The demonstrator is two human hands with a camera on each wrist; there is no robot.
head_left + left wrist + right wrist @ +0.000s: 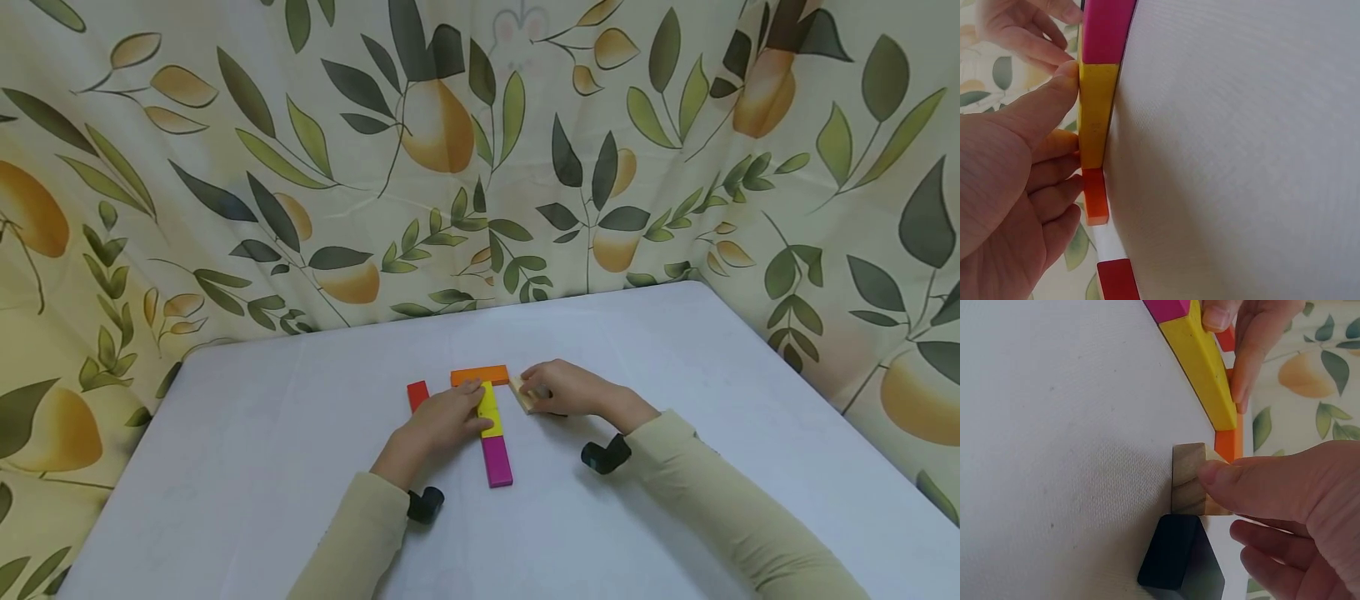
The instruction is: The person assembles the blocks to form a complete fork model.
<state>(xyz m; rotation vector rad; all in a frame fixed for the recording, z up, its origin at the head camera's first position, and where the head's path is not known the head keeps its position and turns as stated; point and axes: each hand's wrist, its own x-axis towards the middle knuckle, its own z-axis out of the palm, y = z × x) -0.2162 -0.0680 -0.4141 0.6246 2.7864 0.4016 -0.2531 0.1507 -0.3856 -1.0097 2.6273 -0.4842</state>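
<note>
My left hand (438, 421) rests its thumb and fingertips on the yellow block (491, 417), without curling round it. An orange block (483, 375) lies crosswise at the yellow block's far end, and a magenta block (497, 462) meets its near end. My right hand (573, 390) pinches a plain wooden block (1189, 472) between thumb and fingers, low at the tabletop by the orange block's right end. Close beside that wooden block lies a dark block (1171, 550), mostly covered by the hand in the head view. A red block (417, 394) lies left of the orange one, partly behind my left hand.
A white cloth covers the table (262, 467). Behind it hangs a curtain (450, 208) printed with fruit and leaves. A small black camera (607, 454) sits at the right wrist and another black camera (426, 505) at the left.
</note>
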